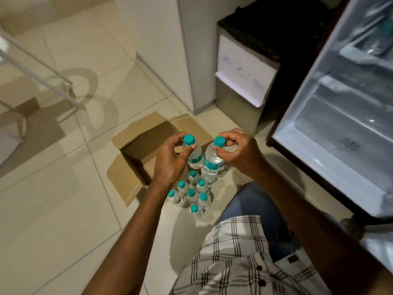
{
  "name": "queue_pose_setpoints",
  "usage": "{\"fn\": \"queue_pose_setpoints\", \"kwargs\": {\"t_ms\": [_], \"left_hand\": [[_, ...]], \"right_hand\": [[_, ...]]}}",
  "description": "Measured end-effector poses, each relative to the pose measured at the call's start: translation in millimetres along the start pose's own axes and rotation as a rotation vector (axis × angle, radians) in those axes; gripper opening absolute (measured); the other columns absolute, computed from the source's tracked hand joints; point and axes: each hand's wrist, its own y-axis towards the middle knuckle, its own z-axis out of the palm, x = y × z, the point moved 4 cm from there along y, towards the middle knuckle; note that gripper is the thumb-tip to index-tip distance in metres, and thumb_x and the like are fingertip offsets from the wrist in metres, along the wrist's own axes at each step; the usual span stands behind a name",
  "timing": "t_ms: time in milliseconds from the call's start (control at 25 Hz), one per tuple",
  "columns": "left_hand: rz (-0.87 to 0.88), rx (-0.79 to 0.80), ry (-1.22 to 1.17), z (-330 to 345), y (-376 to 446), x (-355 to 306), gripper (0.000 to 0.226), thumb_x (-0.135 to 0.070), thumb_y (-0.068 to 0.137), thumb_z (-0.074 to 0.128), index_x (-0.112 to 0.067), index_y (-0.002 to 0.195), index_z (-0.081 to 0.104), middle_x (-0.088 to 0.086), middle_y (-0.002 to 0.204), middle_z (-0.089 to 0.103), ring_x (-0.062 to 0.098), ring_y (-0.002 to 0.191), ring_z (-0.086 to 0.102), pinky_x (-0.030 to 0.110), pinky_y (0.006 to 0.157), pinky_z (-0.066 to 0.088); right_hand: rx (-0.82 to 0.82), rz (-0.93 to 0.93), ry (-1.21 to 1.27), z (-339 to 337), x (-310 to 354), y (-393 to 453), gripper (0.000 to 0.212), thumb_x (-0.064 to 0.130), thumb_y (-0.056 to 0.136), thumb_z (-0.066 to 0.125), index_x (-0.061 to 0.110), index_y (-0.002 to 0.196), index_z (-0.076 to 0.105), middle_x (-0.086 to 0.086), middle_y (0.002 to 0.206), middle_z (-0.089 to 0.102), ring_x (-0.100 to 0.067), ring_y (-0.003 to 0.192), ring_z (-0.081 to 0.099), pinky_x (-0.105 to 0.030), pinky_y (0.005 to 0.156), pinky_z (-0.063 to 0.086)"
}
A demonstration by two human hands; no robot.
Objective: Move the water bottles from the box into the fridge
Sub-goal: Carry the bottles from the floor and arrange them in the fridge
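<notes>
Two bottles up: left hand (170,158) pinches one bottle (194,155) at neck, right hand (240,149) pinches another (211,162). Labels unreadable. Seven more bottles (192,193) stand below hands on tiled floor (53,199), cardboard box (136,150) beyond left hand, open fridge (340,116) to the right. Bin (242,75) sign reads "BIN".

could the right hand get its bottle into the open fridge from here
Probably yes. The right hand pinches its bottle by the cap, and the open fridge stands just to that side with nothing visible between them; its lower shelf looks bare.
</notes>
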Motion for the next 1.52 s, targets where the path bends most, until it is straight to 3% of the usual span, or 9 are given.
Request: {"fn": "queue_pose_setpoints", "kwargs": {"t_ms": [200,440,600,680,920,1080,1200,1360,1520], "left_hand": [[0.153,0.19,-0.066,67.8,48.0,-81.1,0.029,-0.03,0.089,0.072,-0.028,0.118,0.069,-0.02,0.114,0.067,-0.011,0.104,0.059,0.012,0.08,0.047],[0.358,0.375,-0.138,157.9,68.7,-193.1,0.024,-0.03,0.087,0.075,-0.033,0.11,0.069,-0.028,0.101,0.068,-0.013,0.098,0.06,0.0,0.076,0.045],[0.488,0.442,-0.168,204.4,70.9,-267.3,0.026,-0.036,0.085,0.077,-0.035,0.109,0.068,-0.026,0.102,0.069,-0.008,0.096,0.062,0.017,0.082,0.053],[0.58,0.454,-0.176,221.6,69.7,-303.6,0.029,-0.039,0.084,0.076,-0.033,0.112,0.068,-0.022,0.108,0.069,-0.005,0.099,0.062,0.022,0.084,0.054],[0.731,0.349,-0.342,250.3,74.9,-392.4,0.032,-0.029,0.082,0.08,-0.029,0.111,0.068,-0.019,0.105,0.068,-0.002,0.099,0.062,0.016,0.086,0.05],[0.795,0.289,-0.466,262.0,82.4,-431.1,0.034,-0.026,0.083,0.08,-0.025,0.115,0.066,-0.015,0.108,0.069,-0.001,0.104,0.062,0.026,0.086,0.057],[0.821,0.29,-0.534,281.7,88.7,-452.1,0.038,-0.023,0.085,0.078,-0.02,0.12,0.065,-0.01,0.117,0.067,0.0,0.109,0.06,0.019,0.086,0.056],[0.768,0.354,-0.633,322.3,96.9,-480.2,0.039,-0.012,0.086,0.077,-0.013,0.122,0.062,0.001,0.124,0.064,0.002,0.109,0.058,0.002,0.083,0.046],[0.807,0.37,-0.619,366.7,105.0,-507.2,0.035,-0.008,0.082,0.078,-0.01,0.114,0.064,0.005,0.118,0.06,0.008,0.106,0.058,0.005,0.087,0.045]], "right_hand": [[-0.212,0.087,-0.031,-110.6,-24.9,3.1,0.03,0.009,0.082,0.08,0.004,0.11,0.072,0.006,0.1,0.062,0.015,0.087,0.06,0.0,0.073,0.046],[-0.422,0.206,-0.074,-237.6,-37.4,-14.0,0.031,0.018,0.084,0.08,0.018,0.114,0.072,0.009,0.103,0.062,-0.001,0.096,0.064,-0.006,0.083,0.048],[-0.581,0.197,-0.157,-311.3,-26.5,-29.8,0.033,0.018,0.083,0.081,0.024,0.114,0.072,0.015,0.103,0.061,0.006,0.096,0.064,-0.007,0.085,0.048],[-0.65,0.193,-0.219,-343.8,-18.8,-35.1,0.034,0.021,0.083,0.081,0.024,0.115,0.072,0.013,0.103,0.061,0.003,0.097,0.064,-0.008,0.087,0.048],[-0.958,0.107,-0.415,-416.6,11.6,-48.9,0.031,0.023,0.084,0.077,0.019,0.114,0.072,0.007,0.105,0.061,-0.006,0.095,0.063,-0.007,0.085,0.046],[-1.237,0.015,-0.402,-443.8,28.6,-51.5,0.03,0.014,0.084,0.075,0.015,0.113,0.071,-0.004,0.11,0.061,0.008,0.094,0.058,-0.003,0.077,0.044],[-1.416,-0.068,-0.332,-455.0,31.6,-44.9,0.029,0.006,0.085,0.073,0.008,0.113,0.07,-0.011,0.112,0.06,0.011,0.095,0.058,-0.001,0.072,0.045],[-1.517,-0.112,-0.264,-472.9,21.5,-24.6,0.027,0.006,0.085,0.074,0.007,0.111,0.068,-0.012,0.116,0.056,0.006,0.099,0.059,-0.006,0.076,0.05],[-1.554,-0.036,-0.284,-495.5,-5.6,-8.8,0.029,0.009,0.086,0.074,0.009,0.114,0.068,-0.009,0.122,0.055,-0.008,0.104,0.06,-0.009,0.081,0.051]]}}
